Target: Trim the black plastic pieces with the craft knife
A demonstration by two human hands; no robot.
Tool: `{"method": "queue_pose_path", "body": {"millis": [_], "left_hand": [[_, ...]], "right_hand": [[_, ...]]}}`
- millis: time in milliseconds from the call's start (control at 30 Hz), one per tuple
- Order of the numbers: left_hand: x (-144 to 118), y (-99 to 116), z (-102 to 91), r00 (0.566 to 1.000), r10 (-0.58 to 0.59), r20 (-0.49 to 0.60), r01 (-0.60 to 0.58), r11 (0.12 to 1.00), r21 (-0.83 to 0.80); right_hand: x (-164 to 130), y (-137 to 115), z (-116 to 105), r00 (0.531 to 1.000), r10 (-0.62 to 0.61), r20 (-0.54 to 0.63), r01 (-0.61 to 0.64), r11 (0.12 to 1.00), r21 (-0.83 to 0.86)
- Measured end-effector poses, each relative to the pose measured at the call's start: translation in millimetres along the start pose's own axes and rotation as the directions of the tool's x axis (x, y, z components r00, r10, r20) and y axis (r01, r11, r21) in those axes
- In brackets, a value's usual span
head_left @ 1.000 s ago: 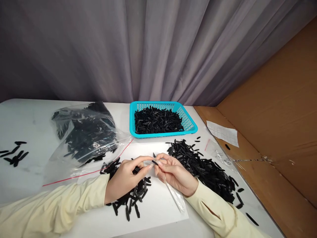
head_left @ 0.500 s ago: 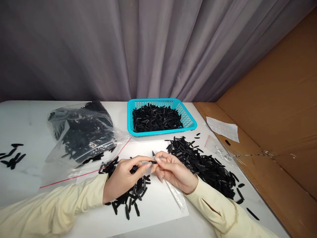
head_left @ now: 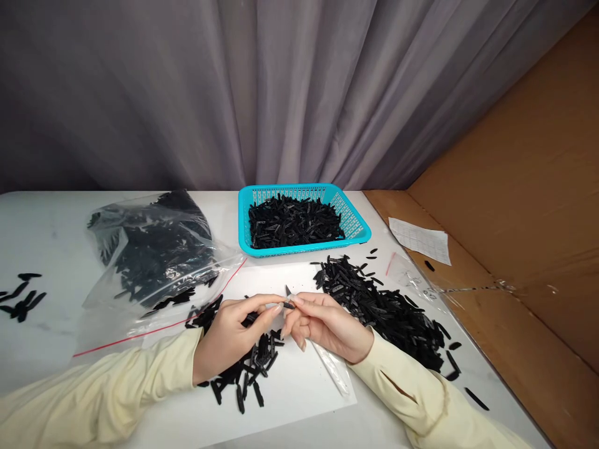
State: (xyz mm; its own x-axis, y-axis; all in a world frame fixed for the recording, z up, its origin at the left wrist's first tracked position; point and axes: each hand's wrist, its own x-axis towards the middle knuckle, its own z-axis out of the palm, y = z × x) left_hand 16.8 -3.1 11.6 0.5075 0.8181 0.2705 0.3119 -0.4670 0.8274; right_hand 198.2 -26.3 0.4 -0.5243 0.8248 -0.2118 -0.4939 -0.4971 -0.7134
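My left hand (head_left: 231, 337) and my right hand (head_left: 327, 325) meet fingertip to fingertip over a white sheet (head_left: 290, 399). Between them they pinch one small black plastic piece (head_left: 288, 302). A second thin black piece sticks up just behind the fingertips. Under my left hand lies a small pile of black pieces (head_left: 248, 368). To the right of my right hand spreads a larger heap of black pieces (head_left: 379, 305). Both sleeves are pale yellow.
A turquoise basket (head_left: 355, 224) full of black pieces stands behind the hands. A clear zip bag (head_left: 154, 255) of the same pieces lies at the left. Loose pieces (head_left: 21, 299) sit at the far left. A paper slip (head_left: 421, 240) and cardboard wall border the right.
The hands have stayed together on the small piece, with the fingers shifting slightly. The view has tilted a little, so everything sits slightly higher and to the left.
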Motion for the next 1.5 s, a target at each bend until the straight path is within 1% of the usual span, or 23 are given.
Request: {"method": "queue_pose_path", "body": {"millis": [300,433,667,767,867,933,967,1000,1033,1067,1100,1133,1167,1200,1233,1267,1300,1333,1400,1433,1500], "left_hand": [[-1.4,1.7,-0.7,0.999,-0.038,0.004,0.038,0.999,0.023],[-1.3,0.9,-0.4,1.000,-0.029,-0.004,0.029,0.999,0.040],[-0.9,-0.1,0.7,1.000,-0.011,-0.018,0.012,0.998,0.061],[-0.2,0.1,0.2,1.000,-0.003,-0.012,0.003,0.998,0.056],[0.8,1.5,-0.8,1.000,-0.020,-0.008,0.020,0.999,0.041],[0.9,2.8,-1.6,0.999,-0.051,-0.001,0.051,0.999,0.016],[0.8,3.4,-1.8,0.998,-0.067,0.013,0.067,0.998,-0.004],[0.5,3.8,-2.0,0.996,-0.084,0.032,0.085,0.996,-0.026],[0.1,4.0,-2.0,0.994,-0.098,0.054,0.101,0.994,-0.050],[-0.2,3.8,-2.0,0.991,-0.111,0.072,0.116,0.991,-0.073],[-0.6,3.4,-1.8,0.989,-0.121,0.088,0.129,0.987,-0.093],[-0.8,2.8,-1.6,0.987,-0.128,0.097,0.138,0.984,-0.110],[-0.9,2.1,-1.3,0.986,-0.133,0.101,0.145,0.982,-0.123],[-0.8,1.4,-1.1,0.985,-0.137,0.102,0.150,0.980,-0.132],[-0.5,0.8,-1.0,0.985,-0.140,0.104,0.154,0.978,-0.137],[-0.2,0.4,-0.9,0.983,-0.146,0.108,0.161,0.977,-0.141],[0.2,0.2,-1.0,0.982,-0.152,0.112,0.168,0.975,-0.147],[0.6,0.0,-1.1,0.980,-0.161,0.117,0.179,0.971,-0.159],[0.9,-0.3,-1.5,0.977,-0.170,0.131,0.195,0.960,-0.202],[0.9,-0.6,-1.7,0.976,-0.169,0.136,0.197,0.954,-0.225],[0.6,-1.8,-1.8,0.975,-0.170,0.145,0.202,0.948,-0.247]], "right_hand": [[0.1,1.2,-1.1,1.000,-0.026,-0.012,0.026,1.000,-0.017],[-0.3,1.0,-1.1,0.999,-0.017,-0.034,0.016,1.000,-0.021],[-0.3,1.0,-1.2,1.000,-0.025,-0.015,0.025,0.999,-0.023],[-1.5,1.5,-0.5,0.999,-0.031,-0.036,0.030,0.999,-0.027],[-3.9,-7.0,3.5,0.991,-0.079,-0.110,0.068,0.992,-0.102],[-3.9,-21.6,7.3,0.969,-0.176,-0.173,0.133,0.963,-0.234],[-2.4,-31.4,9.2,0.950,-0.248,-0.192,0.176,0.929,-0.326],[0.3,-42.4,10.7,0.922,-0.334,-0.199,0.223,0.873,-0.433],[4.2,-53.9,12.0,0.889,-0.419,-0.183,0.262,0.795,-0.547],[9.0,-65.1,13.0,0.852,-0.500,-0.153,0.286,0.691,-0.664],[14.1,-75.2,14.0,0.820,-0.561,-0.112,0.284,0.569,-0.772],[18.8,-83.4,15.3,0.804,-0.593,-0.050,0.264,0.429,-0.864],[22.6,-89.1,17.4,0.790,-0.613,0.023,0.237,0.270,-0.933],[24.8,-92.0,20.6,0.784,-0.613,0.097,0.211,0.117,-0.970],[25.3,-91.8,25.0,0.786,-0.596,0.166,0.194,-0.017,-0.981],[24.0,-88.6,30.6,0.793,-0.567,0.222,0.187,-0.121,-0.975],[21.4,-83.0,37.2,0.812,-0.522,0.260,0.192,-0.181,-0.964],[18.0,-75.4,44.2,0.838,-0.467,0.280,0.208,-0.201,-0.957],[11.8,-57.5,57.5,0.899,-0.327,0.291,0.236,-0.198,-0.951],[9.9,-48.6,62.9,0.916,-0.287,0.279,0.228,-0.197,-0.953],[9.6,-33.8,70.0,0.940,-0.252,0.228,0.182,-0.194,-0.964]]}}
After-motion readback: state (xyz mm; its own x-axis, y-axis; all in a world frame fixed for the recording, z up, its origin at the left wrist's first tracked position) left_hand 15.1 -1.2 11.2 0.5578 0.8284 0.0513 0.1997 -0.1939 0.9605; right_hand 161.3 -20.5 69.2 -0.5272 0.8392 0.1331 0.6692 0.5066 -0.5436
